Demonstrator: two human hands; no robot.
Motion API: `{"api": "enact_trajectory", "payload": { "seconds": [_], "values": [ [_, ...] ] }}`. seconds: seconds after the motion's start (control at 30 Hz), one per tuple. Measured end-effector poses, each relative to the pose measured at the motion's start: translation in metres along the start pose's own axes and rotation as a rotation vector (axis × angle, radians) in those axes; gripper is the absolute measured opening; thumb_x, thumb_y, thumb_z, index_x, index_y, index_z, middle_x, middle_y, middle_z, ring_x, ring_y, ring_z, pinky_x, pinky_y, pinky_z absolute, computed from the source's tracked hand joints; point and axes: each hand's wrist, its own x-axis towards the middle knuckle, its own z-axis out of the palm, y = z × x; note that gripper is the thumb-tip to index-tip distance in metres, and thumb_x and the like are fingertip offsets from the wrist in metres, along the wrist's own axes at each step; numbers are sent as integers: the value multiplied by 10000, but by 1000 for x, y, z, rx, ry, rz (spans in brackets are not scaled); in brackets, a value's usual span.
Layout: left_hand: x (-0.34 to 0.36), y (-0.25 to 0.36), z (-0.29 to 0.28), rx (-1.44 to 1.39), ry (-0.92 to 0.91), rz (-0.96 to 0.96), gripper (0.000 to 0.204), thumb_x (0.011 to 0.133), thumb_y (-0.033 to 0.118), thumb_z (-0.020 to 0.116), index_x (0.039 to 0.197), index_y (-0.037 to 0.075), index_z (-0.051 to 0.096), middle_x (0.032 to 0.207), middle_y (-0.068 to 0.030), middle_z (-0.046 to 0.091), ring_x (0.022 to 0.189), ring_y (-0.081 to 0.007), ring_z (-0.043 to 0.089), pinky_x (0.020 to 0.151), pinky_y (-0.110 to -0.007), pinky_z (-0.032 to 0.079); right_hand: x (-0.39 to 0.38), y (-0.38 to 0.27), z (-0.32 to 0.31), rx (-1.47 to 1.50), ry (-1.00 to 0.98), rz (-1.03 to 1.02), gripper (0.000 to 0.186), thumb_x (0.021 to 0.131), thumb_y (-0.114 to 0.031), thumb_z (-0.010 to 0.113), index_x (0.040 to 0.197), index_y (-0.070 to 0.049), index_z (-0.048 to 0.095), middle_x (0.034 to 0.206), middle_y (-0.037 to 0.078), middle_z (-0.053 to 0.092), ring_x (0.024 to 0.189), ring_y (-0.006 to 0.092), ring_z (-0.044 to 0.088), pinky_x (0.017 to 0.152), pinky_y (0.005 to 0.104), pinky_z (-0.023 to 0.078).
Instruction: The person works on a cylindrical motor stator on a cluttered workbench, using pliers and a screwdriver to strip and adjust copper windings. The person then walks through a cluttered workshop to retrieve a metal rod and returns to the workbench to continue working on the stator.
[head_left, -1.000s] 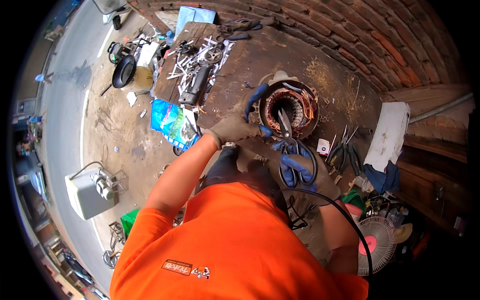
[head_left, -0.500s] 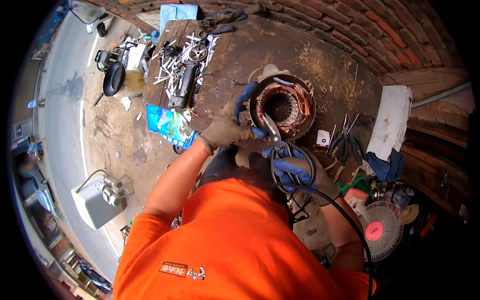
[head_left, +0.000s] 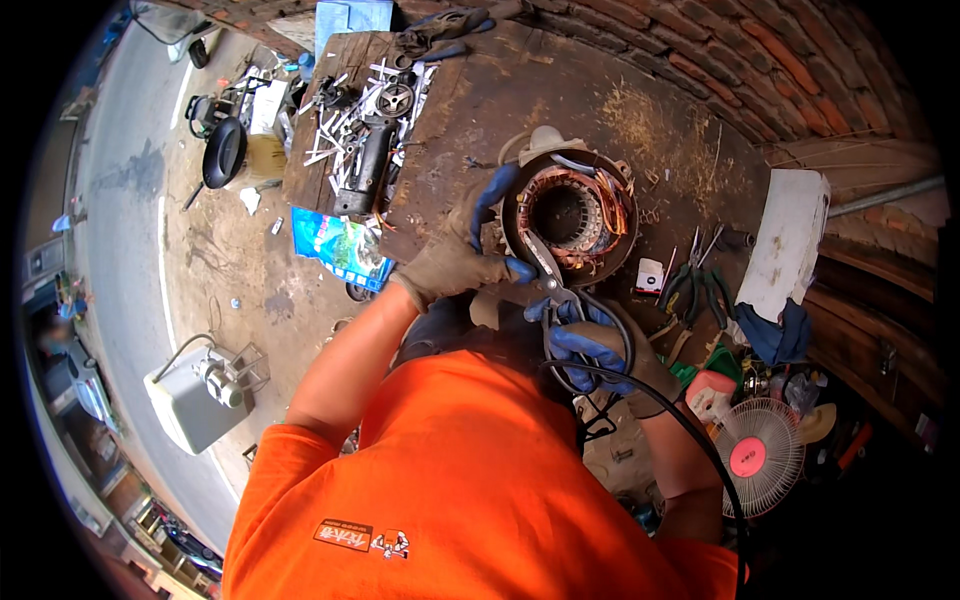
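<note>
We're resting the round grey metal motor housing [head_left: 624, 246] on the brown wooden surface [head_left: 480, 125], its ring of copper windings [head_left: 541, 190] facing up, likely for access. Our brown-and-blue-gloved left hand [head_left: 455, 258] is spreading its fingers at the housing's left edge, not clenched, presumably steadying it. Our gloved right hand's [head_left: 598, 352] fingers are grasping the black-handled steel scissors [head_left: 545, 262], blades angling over the near-left windings; can't tell if they're touching. Dark-handled pliers [head_left: 690, 292] are lying to the right, handles toward us.
</note>
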Motion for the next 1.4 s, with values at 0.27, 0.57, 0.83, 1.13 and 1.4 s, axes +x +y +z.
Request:
{"api": "enact_trajectory", "payload": {
  "seconds": [0.27, 0.57, 0.83, 1.13, 1.4],
  "values": [
    [-2, 6, -1, 66, 27, 3, 1181, 634, 219, 958, 1582, 91, 265, 1581, -108, 363, 1454, -248, 358, 1190, -394, 320, -2, 7, -9, 57, -18, 61, 427, 868, -115, 642, 1255, 52, 573, 705, 48, 572, 475, 108, 538, 404, 241, 404],
    [0, 0, -1, 52, 9, 21, 1224, 624, 236, 973, 1590, 83, 238, 1593, -105, 352, 1473, -223, 326, 1205, -389, 290, 5, 4, -12, -132, 22, -46, 359, 892, -123, 646, 1217, 29, 636, 841, 22, 634, 686, 70, 576, 608, 225, 442],
    [0, 1, -3, 131, 15, 12, 1201, 627, 221, 972, 1580, 65, 258, 1588, -104, 358, 1465, -227, 340, 1197, -388, 305, 7, 5, -7, -439, 78, -132, 347, 875, -102, 637, 1199, 21, 635, 873, 8, 631, 767, 68, 569, 688, 252, 464],
    [-2, 3, 0, 90, 61, -14, 1134, 638, 241, 946, 1563, 82, 309, 1530, -133, 410, 1416, -273, 408, 1179, -379, 334, 5, 23, 3, -60, 66, -94, 385, 908, -147, 621, 1255, 18, 594, 745, 7, 563, 594, 87, 529, 542, 244, 425],
    [0, 2, -1, 7, 19, -40, 1215, 643, 330, 962, 1589, 92, 239, 1599, -79, 355, 1433, -209, 395, 1169, -375, 364, 7, 8, -5, 20, -11, -45, 403, 886, -132, 617, 1256, 29, 609, 901, 39, 647, 737, 89, 599, 655, 225, 465]
  ]
}}
